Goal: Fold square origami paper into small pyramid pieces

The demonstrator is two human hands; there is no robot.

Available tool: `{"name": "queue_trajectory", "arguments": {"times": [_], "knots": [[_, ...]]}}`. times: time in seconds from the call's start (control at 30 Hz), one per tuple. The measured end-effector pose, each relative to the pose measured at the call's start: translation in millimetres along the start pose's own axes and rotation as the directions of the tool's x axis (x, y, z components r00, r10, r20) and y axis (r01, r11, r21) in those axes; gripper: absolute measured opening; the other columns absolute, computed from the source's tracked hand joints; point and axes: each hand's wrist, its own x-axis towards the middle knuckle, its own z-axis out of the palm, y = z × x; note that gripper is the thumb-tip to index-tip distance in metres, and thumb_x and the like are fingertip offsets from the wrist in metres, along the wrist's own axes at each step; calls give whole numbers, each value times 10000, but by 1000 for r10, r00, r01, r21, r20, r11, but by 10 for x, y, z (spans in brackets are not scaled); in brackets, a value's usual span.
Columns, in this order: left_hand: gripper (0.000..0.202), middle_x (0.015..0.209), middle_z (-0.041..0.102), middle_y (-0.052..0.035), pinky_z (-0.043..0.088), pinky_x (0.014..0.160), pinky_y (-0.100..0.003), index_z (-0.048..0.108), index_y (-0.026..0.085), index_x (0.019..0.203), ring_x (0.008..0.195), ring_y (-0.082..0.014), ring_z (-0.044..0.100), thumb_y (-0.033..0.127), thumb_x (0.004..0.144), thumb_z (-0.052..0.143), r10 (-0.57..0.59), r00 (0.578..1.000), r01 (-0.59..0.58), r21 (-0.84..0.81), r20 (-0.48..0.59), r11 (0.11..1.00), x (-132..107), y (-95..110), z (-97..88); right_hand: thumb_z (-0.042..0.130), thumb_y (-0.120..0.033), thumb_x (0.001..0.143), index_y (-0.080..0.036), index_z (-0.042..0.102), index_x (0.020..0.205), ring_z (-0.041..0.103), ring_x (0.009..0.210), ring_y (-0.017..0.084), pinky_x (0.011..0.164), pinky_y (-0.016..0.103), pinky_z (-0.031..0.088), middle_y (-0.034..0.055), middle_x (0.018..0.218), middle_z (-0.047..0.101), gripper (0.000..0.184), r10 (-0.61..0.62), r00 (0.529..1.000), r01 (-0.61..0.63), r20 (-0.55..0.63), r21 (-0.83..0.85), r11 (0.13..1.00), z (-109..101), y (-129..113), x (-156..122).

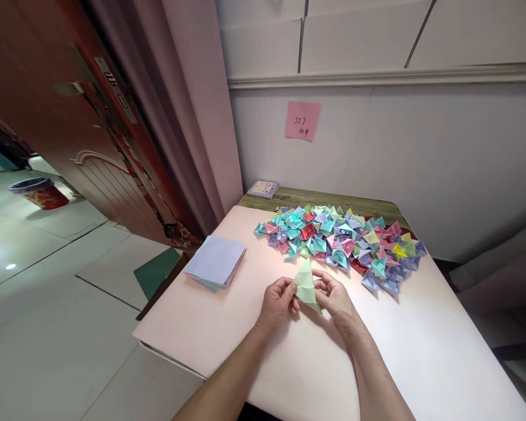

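A light green sheet of folded paper [305,284], creased into a narrow pointed shape, is held up between both hands just above the table. My left hand [279,299] pinches its left edge between thumb and fingers. On the opposite side, my right hand [334,297] grips the right edge, its fingers partly behind the paper. Beyond the hands lies a wide heap of small folded paper boats [346,245] in blue, purple, pink, green, yellow and red. To the left rests a stack of square paper sheets [215,260], with a lavender one on top.
The table [228,327] has a pale pink cover and stands against a white wall. A small pack of printed cards [263,188] lies at its back left corner. A pink note [303,120] hangs on the wall. A door, curtain and red bin [41,196] are at left.
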Motion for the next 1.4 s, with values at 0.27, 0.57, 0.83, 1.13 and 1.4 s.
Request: {"name": "queue_trajectory", "arguments": {"times": [0.27, 0.57, 0.83, 1.13, 1.4], "knots": [[299, 599, 570, 17, 346, 451, -192, 691, 152, 939, 446, -75, 426, 421, 880, 576, 57, 993, -80, 231, 107, 970, -47, 64, 34, 797, -254, 577, -161, 648, 1044, 621, 685, 181, 582, 260, 485, 42, 831, 700, 498, 14, 1000, -14, 2, -7, 1000, 2, 41, -6], [304, 842, 692, -43, 475, 666, -252, 701, 196, 1101, 707, -175, 572, 255, 822, 596, 149, 960, -222, 326, 236, 919, -106, 217, 86, 811, -255, 528, -160, 669, 1023, 615, 606, 192, 508, 266, 466, 28, 732, 690, 524, 14, 992, -18, -122, -33, 999, -22, 142, 43], [297, 940, 722, -51, 481, 743, -279, 731, 220, 1024, 781, -190, 615, 157, 797, 549, 240, 952, -299, 415, 188, 859, -118, 127, 101, 817, -270, 588, -167, 683, 971, 615, 608, 169, 523, 245, 456, 13, 721, 687, 419, 58, 998, -60, -35, -65, 996, -63, 144, 39], [361, 620, 632, -26, 390, 391, -197, 611, 139, 695, 416, -90, 516, 484, 789, 662, -6, 997, 3, -40, -78, 999, 10, 29, -8, 645, -618, 770, -251, 629, 1167, 644, 1064, 271, 770, 354, 559, 111, 1270, 624, 541, 25, 995, 3, -91, 296, 955, -108, -90, -23], [349, 572, 606, -31, 447, 456, -225, 676, 114, 701, 452, -111, 539, 454, 777, 692, 31, 998, -31, -7, 55, 999, -26, 35, -39, 824, -468, 652, -195, 590, 1127, 637, 591, 168, 553, 277, 500, 33, 799, 707, 596, -31, 996, 49, -87, 214, 976, 172, 87, 11]]}}
